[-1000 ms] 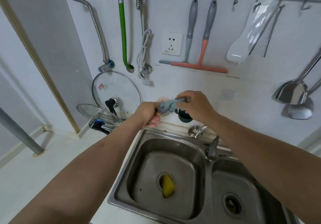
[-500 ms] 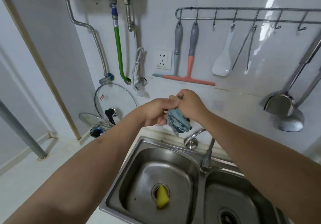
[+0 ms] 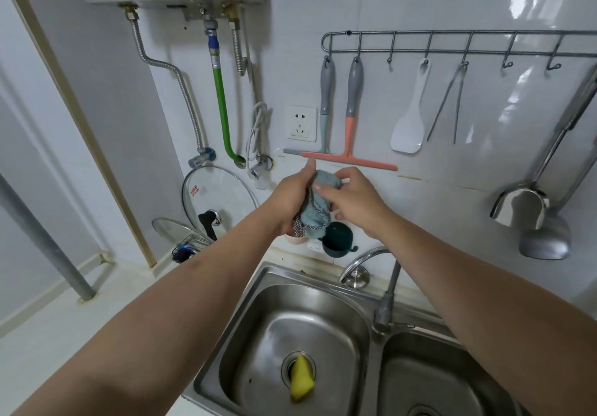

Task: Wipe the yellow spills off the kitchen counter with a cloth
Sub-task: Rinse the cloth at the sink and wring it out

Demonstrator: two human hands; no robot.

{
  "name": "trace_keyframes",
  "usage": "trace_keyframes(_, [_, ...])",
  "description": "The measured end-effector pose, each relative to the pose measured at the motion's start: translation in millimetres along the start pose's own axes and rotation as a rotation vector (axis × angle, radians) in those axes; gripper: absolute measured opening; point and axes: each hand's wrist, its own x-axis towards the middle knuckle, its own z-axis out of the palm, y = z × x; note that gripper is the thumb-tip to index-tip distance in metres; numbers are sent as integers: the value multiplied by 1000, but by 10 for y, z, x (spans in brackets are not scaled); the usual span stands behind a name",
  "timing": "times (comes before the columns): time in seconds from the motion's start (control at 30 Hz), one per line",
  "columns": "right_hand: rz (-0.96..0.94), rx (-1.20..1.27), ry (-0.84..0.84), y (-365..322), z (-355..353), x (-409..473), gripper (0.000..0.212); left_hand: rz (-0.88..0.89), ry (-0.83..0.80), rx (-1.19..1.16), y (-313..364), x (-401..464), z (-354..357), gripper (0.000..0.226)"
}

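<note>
A light blue cloth (image 3: 318, 207) with a patterned edge hangs bunched between both hands, above the back rim of the sink. My left hand (image 3: 290, 197) grips its left side, thumb up. My right hand (image 3: 353, 200) pinches its top with thumb and fingers. The white counter (image 3: 48, 335) lies at the lower left; no yellow spill shows on it in this view.
A double steel sink (image 3: 258, 289) lies below, with a yellow sponge (image 3: 302, 381) in the left drain and a tap (image 3: 384, 293) between the basins. Squeegees (image 3: 349, 144), a spatula and ladles hang on the wall rail. Glass lids (image 3: 219, 196) lean at the back left; a dark green cup (image 3: 337, 241) is on the wall.
Both hands have lifted the cloth higher against the wall and regripped it; it was stretched between them a second ago and now hangs bunched. The view tilted upward.
</note>
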Motion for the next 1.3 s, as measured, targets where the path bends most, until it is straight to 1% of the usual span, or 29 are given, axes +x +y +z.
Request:
trace_keyframes(0.03, [-20, 1, 18, 23, 12, 34, 37, -46, -50, -46, 40, -31, 21, 68])
trace_keyframes(0.1, [-56, 17, 84, 46, -5, 88, 16, -75, -130, -45, 88, -37, -25, 57])
trace_keyframes(0.13, [-77, 6, 127, 41, -38, 113, 11, -73, -165, -7, 106, -54, -76, 46])
trace_keyframes(0.17, [-95, 16, 167, 40, -85, 139, 15, -78, -179, 44, 125, -67, -139, 35])
trace_keyframes(0.2, [-89, 37, 195, 30, -136, 153, 21, -89, -133, 79, 130, -55, -244, 27])
trace_keyframes(0.27, [-30, 28, 197, 59, -240, 183, 26, -111, -6, 70, 111, 24, -434, 22])
trace_keyframes(0.33, [17, -204, 113, 88, -273, 193, 17, -121, 103, 24, 83, 106, -550, 23])
trace_keyframes(0.37, [27, -303, 116, 92, -255, 170, 14, -120, 145, -3, 79, 136, -558, 21])
trace_keyframes(0.4, [0, -309, 160, 82, -209, 128, 21, -119, 173, -26, 90, 143, -535, 19])
trace_keyframes(0.47, [-184, -164, 215, 2, -71, 8, 35, -117, 201, -56, 123, 155, -462, 13])
trace_keyframes(0.5, [-303, -117, 168, -56, 17, -68, 37, -122, 184, -81, 137, 163, -429, 11])
trace_keyframes(0.57, [-467, -164, -16, -108, 201, -168, 39, -162, 106, -156, 167, 167, -369, 12])
trace_keyframes(0.6, [-515, -216, -68, -102, 283, -178, 39, -177, 74, -189, 178, 158, -344, 16])
trace_keyframes(0.63, [-541, -249, -75, -103, 347, -173, 38, -187, 63, -215, 191, 145, -328, 20])
trace_keyframes(0.7, [-523, -224, -23, -128, 391, -128, 29, -202, 85, -233, 247, 90, -315, 20])
trace_keyframes(0.77, [-439, -119, 12, -189, 390, -99, 18, -186, 137, -271, 292, 79, -361, 21])
trace_keyframes(0.83, [-333, 73, 42, -263, 370, -69, 17, -197, 155, -294, 340, 70, -425, 29])
trace_keyframes(0.9, [-274, 155, 103, -349, 322, -24, 14, -231, 105, -239, 377, 40, -472, 43])
trace_keyframes(0.93, [-269, 145, 129, -377, 281, 28, 9, -259, 74, -138, 395, 13, -474, 51])
trace_keyframes(0.97, [-261, 136, 136, -410, 233, 74, 4, -284, 76, 80, 413, -44, -448, 59])
trace_keyframes(1.0, [-245, 127, 125, -430, 192, 135, 5, -278, 83, 361, 414, -62, -423, 63])
trace_keyframes(1.03, [-219, 110, 98, -448, 156, 186, 9, -250, 93, 617, 393, -84, -398, 60])
trace_keyframes(1.07, [-191, 81, 57, -459, 128, 225, 12, -179, 123, 754, 383, -62, -406, 49])
trace_keyframes(1.1, [-168, 52, 13, -467, 108, 245, 14, -105, 93, 803, 412, -73, -394, 39])
trace_keyframes(1.13, [-161, 39, -24, -483, 91, 253, 13, -41, 38, 722, 454, -66, -385, 34])
trace_keyframes(1.2, [-155, 53, -53, -546, 42, 249, 6, 30, -77, 459, 539, -70, -341, 38])
trace_keyframes(1.23, [-147, 80, -54, -595, 5, 240, 3, 61, -87, 344, 577, -83, -308, 35])
trace_keyframes(1.27, [-140, 106, -44, -649, -41, 240, 5, 99, -85, 332, 640, -86, -256, 27])
trace_keyframes(1.3, [-129, 128, -22, -703, -89, 228, 15, 131, -62, 361, 684, -71, -206, 20])
